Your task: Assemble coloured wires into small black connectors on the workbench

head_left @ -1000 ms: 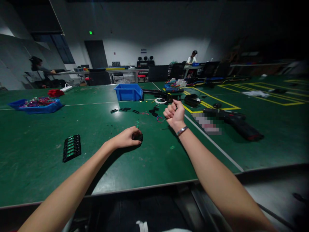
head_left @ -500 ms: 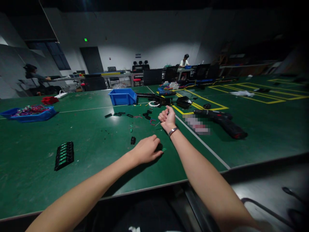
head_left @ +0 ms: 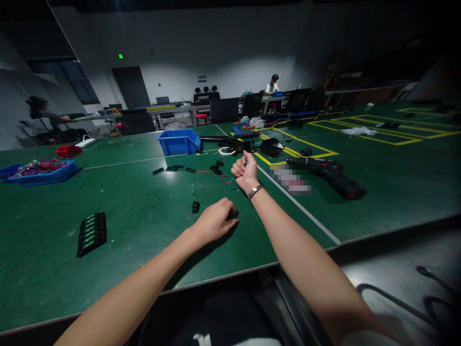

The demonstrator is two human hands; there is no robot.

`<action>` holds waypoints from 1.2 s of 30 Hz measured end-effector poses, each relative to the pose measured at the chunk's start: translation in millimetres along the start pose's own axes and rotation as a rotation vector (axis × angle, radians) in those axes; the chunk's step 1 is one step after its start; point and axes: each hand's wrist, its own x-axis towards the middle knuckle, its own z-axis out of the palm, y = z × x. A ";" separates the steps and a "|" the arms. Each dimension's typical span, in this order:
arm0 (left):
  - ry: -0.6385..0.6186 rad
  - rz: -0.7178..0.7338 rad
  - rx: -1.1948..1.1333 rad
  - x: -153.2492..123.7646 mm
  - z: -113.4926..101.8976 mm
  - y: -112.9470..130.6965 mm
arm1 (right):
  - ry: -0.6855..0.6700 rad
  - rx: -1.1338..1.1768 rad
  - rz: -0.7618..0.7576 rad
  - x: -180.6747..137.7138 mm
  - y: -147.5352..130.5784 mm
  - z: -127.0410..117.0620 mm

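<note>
The left grip rests on the green tabletop with its fingers curled down. I cannot tell if anything is under it. A black part lies just to its left, not touching it. The right grip is farther out than the left one and is clenched in a fist. A red wire lies just left of it. A drill lies well off to its right.

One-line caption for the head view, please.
Left hand rests fingers-down on the green table beside a small black part; right hand curled shut farther out.
</note>
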 end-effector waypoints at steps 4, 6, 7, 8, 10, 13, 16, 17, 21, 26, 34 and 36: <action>-0.011 0.008 -0.030 0.4 -6.5 -2.6 | 0.014 -0.019 0.011 -0.9 1.4 0.3; -0.011 0.017 -0.034 0.1 -8.5 -2.3 | -0.002 -0.018 0.020 -1.5 1.8 0.7; -0.006 0.021 -0.031 -0.1 -8.9 -1.9 | -0.016 -0.014 0.026 -1.8 1.9 1.0; 0.000 0.024 -0.027 -0.4 -8.8 -1.5 | -0.029 -0.012 0.032 -2.1 2.1 1.3; 0.006 0.018 -0.023 -0.8 -7.3 -0.6 | -0.047 -0.013 0.041 -2.6 2.3 2.2; 0.021 -0.011 -0.031 -0.2 -2.0 0.6 | -0.055 -0.024 0.047 -3.2 2.3 3.9; 0.033 -0.029 -0.045 1.8 4.6 1.3 | -0.052 -0.030 0.050 -3.6 2.0 5.4; 0.029 -0.032 -0.053 2.5 6.6 1.4 | -0.052 -0.030 0.051 -3.7 2.0 5.7; 0.009 -0.037 -0.087 3.8 10.0 1.5 | -0.063 -0.033 0.057 -4.6 2.3 7.1; -0.012 -0.002 -0.090 2.4 5.8 0.0 | -0.044 -0.054 0.071 -5.3 2.8 8.1; -0.046 0.143 -0.084 3.3 -3.5 -4.0 | -0.065 -0.069 0.061 -5.8 2.6 7.4; -0.016 0.148 -0.136 4.8 -11.3 -4.9 | -0.066 -0.067 0.058 -6.2 1.8 7.6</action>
